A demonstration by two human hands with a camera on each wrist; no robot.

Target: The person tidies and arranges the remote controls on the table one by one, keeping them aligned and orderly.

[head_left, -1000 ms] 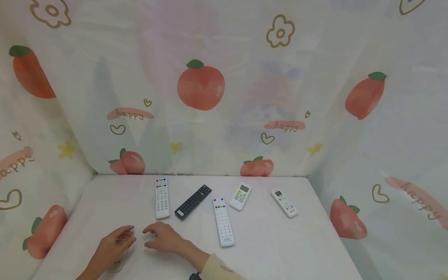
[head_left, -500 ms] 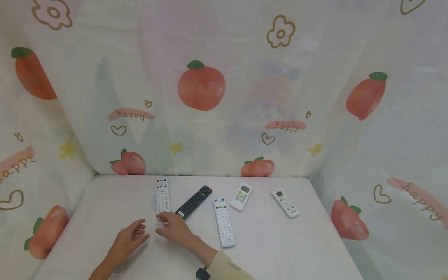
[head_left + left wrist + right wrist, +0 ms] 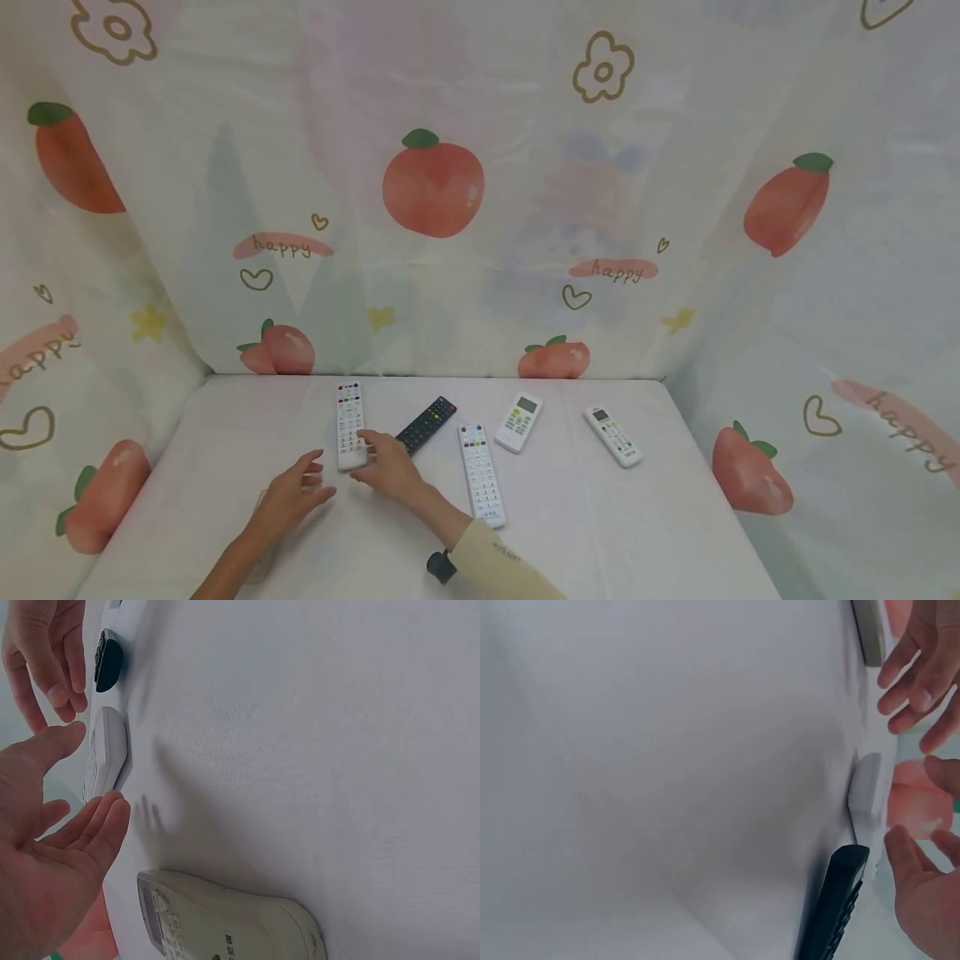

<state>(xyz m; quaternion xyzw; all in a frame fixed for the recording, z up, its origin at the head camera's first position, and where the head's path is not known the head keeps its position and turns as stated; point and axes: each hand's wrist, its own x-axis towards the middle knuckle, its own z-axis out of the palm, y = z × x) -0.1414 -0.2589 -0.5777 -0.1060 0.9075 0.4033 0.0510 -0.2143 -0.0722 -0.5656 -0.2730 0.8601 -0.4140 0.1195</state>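
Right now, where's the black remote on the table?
In the head view the black remote lies angled at mid-table, between two long white remotes, just beyond the right hand.

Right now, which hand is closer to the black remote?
Right. The right hand lies just beside the near end of the black remote; the left hand sits farther left, past the white remote.

In front of me is a table [image 3: 600,533] under a plain white cloth. Five remotes lie across its far half: a long white remote [image 3: 349,424] on the left, a black remote [image 3: 426,424] set aslant just beside it, another long white remote [image 3: 481,473], then a short white remote with a screen [image 3: 518,422] and a slim white one [image 3: 612,435] further right
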